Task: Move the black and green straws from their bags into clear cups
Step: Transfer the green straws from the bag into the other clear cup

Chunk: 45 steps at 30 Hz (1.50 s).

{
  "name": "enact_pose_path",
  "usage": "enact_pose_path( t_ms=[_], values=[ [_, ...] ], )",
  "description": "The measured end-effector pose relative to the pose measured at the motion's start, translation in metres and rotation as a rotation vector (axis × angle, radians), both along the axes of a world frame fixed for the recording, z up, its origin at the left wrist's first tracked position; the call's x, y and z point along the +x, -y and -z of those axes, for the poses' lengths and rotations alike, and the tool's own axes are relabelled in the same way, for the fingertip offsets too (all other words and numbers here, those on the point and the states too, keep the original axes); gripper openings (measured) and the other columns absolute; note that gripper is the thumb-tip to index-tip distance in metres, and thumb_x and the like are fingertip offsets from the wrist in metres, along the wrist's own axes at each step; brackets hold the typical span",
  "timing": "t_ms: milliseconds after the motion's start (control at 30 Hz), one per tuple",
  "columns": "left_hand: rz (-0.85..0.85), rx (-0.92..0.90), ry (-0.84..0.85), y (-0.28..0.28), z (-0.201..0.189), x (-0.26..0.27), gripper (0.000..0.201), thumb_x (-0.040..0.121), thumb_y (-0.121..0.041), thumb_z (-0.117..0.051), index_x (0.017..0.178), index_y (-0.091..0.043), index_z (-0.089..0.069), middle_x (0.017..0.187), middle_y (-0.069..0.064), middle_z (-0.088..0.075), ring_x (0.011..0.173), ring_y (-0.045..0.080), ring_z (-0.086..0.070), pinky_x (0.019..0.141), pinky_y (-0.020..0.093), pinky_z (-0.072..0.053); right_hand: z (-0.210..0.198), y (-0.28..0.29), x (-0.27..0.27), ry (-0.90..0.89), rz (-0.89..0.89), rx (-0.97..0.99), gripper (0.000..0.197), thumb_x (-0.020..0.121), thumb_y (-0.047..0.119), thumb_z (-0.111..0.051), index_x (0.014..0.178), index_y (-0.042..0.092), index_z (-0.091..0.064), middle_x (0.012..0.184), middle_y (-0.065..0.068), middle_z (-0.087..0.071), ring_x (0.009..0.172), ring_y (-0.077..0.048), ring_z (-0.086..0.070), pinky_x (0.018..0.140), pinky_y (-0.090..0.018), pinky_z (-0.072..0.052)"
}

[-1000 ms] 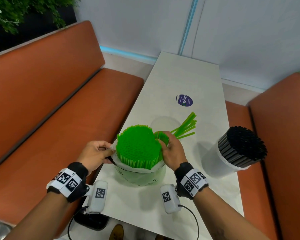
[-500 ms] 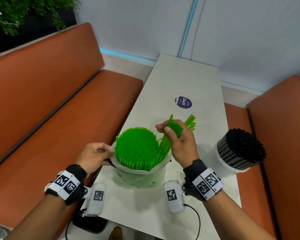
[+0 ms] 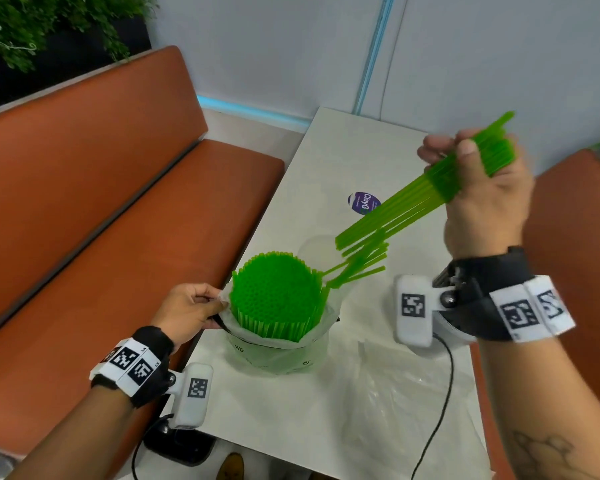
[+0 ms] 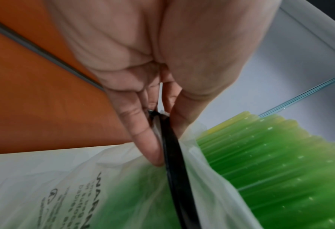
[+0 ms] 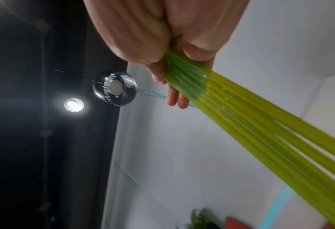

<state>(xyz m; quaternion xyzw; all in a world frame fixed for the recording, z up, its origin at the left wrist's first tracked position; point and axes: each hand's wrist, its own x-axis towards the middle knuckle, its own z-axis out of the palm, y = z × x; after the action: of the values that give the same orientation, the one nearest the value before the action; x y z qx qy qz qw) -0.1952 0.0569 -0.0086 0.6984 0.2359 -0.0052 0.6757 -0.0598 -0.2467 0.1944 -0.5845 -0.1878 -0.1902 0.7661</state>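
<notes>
A dense bundle of green straws (image 3: pixel 274 292) (image 4: pixel 270 155) stands upright in its translucent plastic bag (image 3: pixel 278 355) (image 4: pixel 64 178) on the white table (image 3: pixel 326 161). My left hand (image 3: pixel 215 303) (image 4: pixel 162 147) pinches the bag's rim together with a black band (image 4: pixel 170 139). My right hand (image 3: pixel 465 157) (image 5: pixel 174 77) is raised above the table's right side and grips a handful of green straws (image 3: pixel 413 206) (image 5: pixel 231 111), which slant down to the left. Behind the bag stands a clear cup (image 3: pixel 309 247) with several green straws (image 3: pixel 361 268) leaning out. The black straws are hidden.
An empty clear plastic bag (image 3: pixel 395 386) lies on the table near its front right. A round purple sticker (image 3: pixel 362 202) marks the table's middle. Orange benches (image 3: pixel 101 202) flank the table on both sides. A wall closes the far end.
My right hand has pulled a handful of green straws out of the bag and lifted it up and to the right. The left hand keeps its hold on the bag's rim.
</notes>
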Motion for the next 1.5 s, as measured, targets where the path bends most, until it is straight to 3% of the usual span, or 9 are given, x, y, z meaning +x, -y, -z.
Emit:
enact_pose_path(
  t_ms=[233,333,467,633,700,800,933,1100,1500],
  values=[
    [-0.013,0.000,-0.005,0.003,-0.003,-0.002,0.018,0.084,0.008,-0.064,0.072,-0.006,-0.067,0.062,0.005,-0.073,0.056,0.015,-0.070,0.050,0.022,-0.056,0.129,-0.017,0.011,-0.330,0.303,-0.570,0.025,0.099,0.019,-0.054,0.120,0.007,-0.061,0.114,-0.004,-0.065,0.107,-0.023,-0.060,0.095,-0.041,-0.048],
    [-0.014,0.001,-0.002,0.003,-0.003,-0.001,0.018,0.085,0.007,-0.065,0.072,-0.006,-0.067,0.062,0.005,-0.073,0.056,0.015,-0.070,0.050,0.023,-0.056,0.162,-0.016,0.014,-0.475,0.320,-0.901,0.042,0.097,0.032,-0.057,0.134,0.013,-0.052,0.154,-0.004,-0.037,0.146,-0.028,-0.026,0.115,-0.057,-0.023],
    [-0.006,0.002,-0.004,0.004,-0.004,0.000,0.016,0.085,0.006,-0.065,0.073,-0.005,-0.067,0.063,0.005,-0.073,0.058,0.016,-0.071,0.052,0.025,-0.058,0.168,-0.017,0.013,-0.529,0.228,-1.111,0.042,0.094,0.039,-0.061,0.130,0.019,-0.059,0.163,0.001,-0.014,0.151,-0.026,-0.004,0.118,-0.055,-0.016],
    [-0.001,0.005,-0.004,0.004,-0.005,0.000,0.017,0.085,0.007,-0.064,0.074,-0.005,-0.067,0.063,0.003,-0.073,0.058,0.015,-0.070,0.053,0.025,-0.059,0.135,-0.005,-0.010,-0.208,0.341,-0.732,0.045,0.085,0.021,-0.072,0.127,0.019,-0.057,0.153,-0.002,-0.036,0.144,-0.018,-0.027,0.116,-0.034,-0.022],
    [0.001,0.002,0.001,0.005,-0.006,-0.001,0.016,0.085,0.007,-0.064,0.074,-0.005,-0.067,0.062,0.002,-0.073,0.057,0.013,-0.070,0.052,0.024,-0.058,0.126,-0.003,-0.031,-0.115,0.242,-0.564,0.035,0.082,0.010,-0.068,0.116,0.016,-0.060,0.126,-0.002,-0.060,0.118,-0.012,-0.054,0.099,-0.027,-0.043],
    [0.010,0.013,0.005,0.006,-0.006,-0.001,0.015,0.085,0.005,-0.064,0.075,-0.006,-0.066,0.061,0.000,-0.073,0.056,0.010,-0.069,0.051,0.021,-0.057,0.130,-0.014,-0.058,-0.288,-0.059,-0.552,0.033,0.082,-0.010,-0.063,0.105,0.014,-0.064,0.096,-0.003,-0.071,0.086,-0.009,-0.063,0.076,-0.024,-0.052],
    [0.013,0.006,0.003,0.007,-0.008,-0.004,0.019,0.085,0.006,-0.064,0.073,-0.008,-0.066,0.061,-0.002,-0.073,0.057,0.010,-0.069,0.050,0.020,-0.056,0.149,-0.031,-0.067,-0.432,-0.231,-0.760,0.050,0.081,-0.008,-0.066,0.121,0.023,-0.062,0.112,0.008,-0.066,0.109,-0.012,-0.058,0.091,-0.032,-0.049],
    [0.022,-0.010,0.008,0.008,-0.009,-0.006,0.020,0.085,0.007,-0.063,0.072,-0.009,-0.067,0.062,-0.001,-0.073,0.056,0.008,-0.069,0.050,0.018,-0.055,0.161,-0.047,-0.065,-0.354,-0.104,-0.799,0.046,0.084,0.005,-0.073,0.125,0.021,-0.062,0.112,0.013,-0.062,0.098,0.004,-0.056,0.091,-0.019,-0.045],
    [0.011,-0.053,-0.012,0.008,-0.010,-0.011,0.016,0.086,0.007,-0.062,0.075,-0.005,-0.066,0.062,0.003,-0.073,0.056,0.012,-0.070,0.048,0.018,-0.054,0.169,-0.064,-0.088,-0.387,0.064,-0.511,0.014,0.097,0.003,-0.052,0.109,0.002,-0.060,0.109,-0.010,-0.063,0.101,-0.015,-0.057,0.094,-0.027,-0.046]
  ],
)
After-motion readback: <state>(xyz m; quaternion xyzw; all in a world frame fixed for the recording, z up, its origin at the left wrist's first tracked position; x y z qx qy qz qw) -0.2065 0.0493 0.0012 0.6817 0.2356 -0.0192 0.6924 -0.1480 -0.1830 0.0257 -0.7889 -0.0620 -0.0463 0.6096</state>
